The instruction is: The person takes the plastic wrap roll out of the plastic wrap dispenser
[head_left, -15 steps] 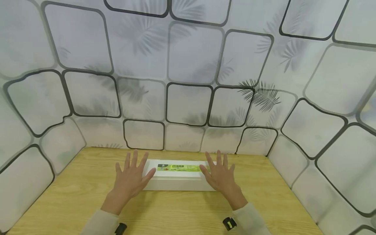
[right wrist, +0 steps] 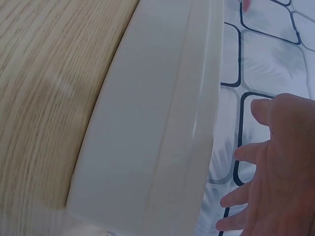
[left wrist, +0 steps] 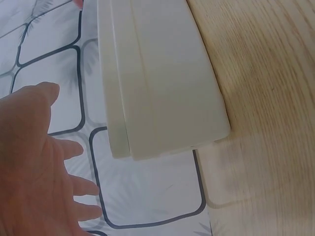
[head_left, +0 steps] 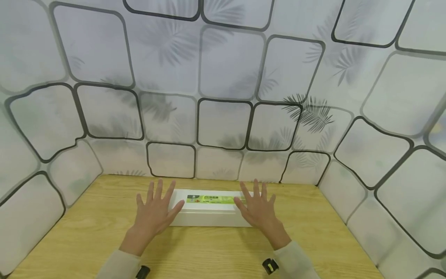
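Observation:
A long white box (head_left: 209,219) with a green and yellow label (head_left: 212,199) on its top lies crosswise on the table. Over its left end my left hand (head_left: 153,213) is spread, fingers straight and pointing away from me. My right hand (head_left: 259,213) is spread the same way over the right end, its thumb overlapping the label in the head view. In the left wrist view a gap shows between the left hand (left wrist: 29,162) and the box (left wrist: 167,88). The right wrist view likewise shows the right hand (right wrist: 280,167) apart from the box (right wrist: 133,123). Neither hand holds anything.
The wooden table (head_left: 216,252) ends at a wall (head_left: 223,124) behind the box, covered in a pattern of rounded squares and leaves. More of this patterned wall (head_left: 390,209) stands along the right side, and also along the left.
My right hand has shifted slightly to the left over the box. The left hand and the box have stayed nearly where they were.

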Action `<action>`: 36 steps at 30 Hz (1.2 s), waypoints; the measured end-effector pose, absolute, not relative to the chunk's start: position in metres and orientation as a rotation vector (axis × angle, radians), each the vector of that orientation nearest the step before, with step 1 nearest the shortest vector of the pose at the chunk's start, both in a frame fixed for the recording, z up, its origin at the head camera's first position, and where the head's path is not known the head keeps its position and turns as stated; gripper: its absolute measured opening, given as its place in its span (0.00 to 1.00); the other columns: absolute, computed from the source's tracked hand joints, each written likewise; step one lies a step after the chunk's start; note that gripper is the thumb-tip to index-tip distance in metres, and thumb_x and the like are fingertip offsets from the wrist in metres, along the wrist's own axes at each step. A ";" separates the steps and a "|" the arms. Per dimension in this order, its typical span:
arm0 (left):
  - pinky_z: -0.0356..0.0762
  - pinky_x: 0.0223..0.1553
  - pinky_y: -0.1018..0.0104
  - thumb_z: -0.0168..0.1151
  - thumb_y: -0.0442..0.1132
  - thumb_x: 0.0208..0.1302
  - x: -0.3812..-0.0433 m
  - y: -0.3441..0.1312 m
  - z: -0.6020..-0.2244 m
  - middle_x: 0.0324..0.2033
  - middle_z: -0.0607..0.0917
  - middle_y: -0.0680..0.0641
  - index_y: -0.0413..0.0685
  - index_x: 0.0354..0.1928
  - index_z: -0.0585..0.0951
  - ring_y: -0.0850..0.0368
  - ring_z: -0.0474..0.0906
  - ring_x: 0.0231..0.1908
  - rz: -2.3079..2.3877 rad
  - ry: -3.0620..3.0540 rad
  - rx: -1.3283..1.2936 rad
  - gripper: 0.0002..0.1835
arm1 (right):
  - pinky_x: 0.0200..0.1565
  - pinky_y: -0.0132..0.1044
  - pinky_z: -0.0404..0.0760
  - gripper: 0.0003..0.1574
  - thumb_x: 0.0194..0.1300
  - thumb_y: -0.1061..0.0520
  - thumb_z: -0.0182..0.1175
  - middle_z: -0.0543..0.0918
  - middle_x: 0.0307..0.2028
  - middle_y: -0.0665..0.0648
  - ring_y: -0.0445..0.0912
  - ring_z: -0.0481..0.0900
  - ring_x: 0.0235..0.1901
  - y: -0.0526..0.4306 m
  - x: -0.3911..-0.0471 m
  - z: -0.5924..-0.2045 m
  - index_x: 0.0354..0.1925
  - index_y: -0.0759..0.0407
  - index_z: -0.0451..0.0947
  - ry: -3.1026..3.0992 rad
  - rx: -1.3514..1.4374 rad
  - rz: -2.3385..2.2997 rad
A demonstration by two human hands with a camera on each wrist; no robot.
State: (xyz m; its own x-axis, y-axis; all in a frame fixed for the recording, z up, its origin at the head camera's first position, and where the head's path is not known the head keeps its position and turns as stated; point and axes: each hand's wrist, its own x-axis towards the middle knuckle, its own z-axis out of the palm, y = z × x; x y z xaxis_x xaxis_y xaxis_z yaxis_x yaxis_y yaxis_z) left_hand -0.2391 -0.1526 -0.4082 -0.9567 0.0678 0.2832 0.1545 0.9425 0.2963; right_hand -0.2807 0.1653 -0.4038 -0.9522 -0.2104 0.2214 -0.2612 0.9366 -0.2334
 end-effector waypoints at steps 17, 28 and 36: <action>0.59 0.71 0.25 0.64 0.64 0.68 -0.259 -0.196 -0.429 0.79 0.53 0.27 0.39 0.82 0.49 0.24 0.53 0.76 -0.910 -2.832 -0.470 0.55 | 0.63 0.75 0.70 0.42 0.76 0.36 0.55 0.67 0.73 0.75 0.74 0.66 0.70 0.173 -0.285 -0.398 0.78 0.52 0.62 -2.895 0.533 0.362; 0.78 0.64 0.39 0.77 0.49 0.60 -0.271 -0.208 -0.456 0.77 0.58 0.27 0.36 0.81 0.49 0.25 0.63 0.73 -1.481 -2.814 -0.446 0.59 | 0.65 0.82 0.60 0.46 0.66 0.34 0.67 0.75 0.70 0.67 0.72 0.66 0.71 0.167 -0.303 -0.408 0.75 0.49 0.69 -2.882 0.838 0.473; 0.84 0.58 0.46 0.79 0.44 0.58 -0.277 -0.203 -0.463 0.74 0.63 0.26 0.34 0.80 0.53 0.25 0.69 0.68 -1.628 -2.758 -0.412 0.57 | 0.63 0.86 0.55 0.48 0.61 0.33 0.71 0.75 0.70 0.65 0.69 0.69 0.70 0.160 -0.311 -0.411 0.74 0.47 0.70 -2.850 0.949 0.490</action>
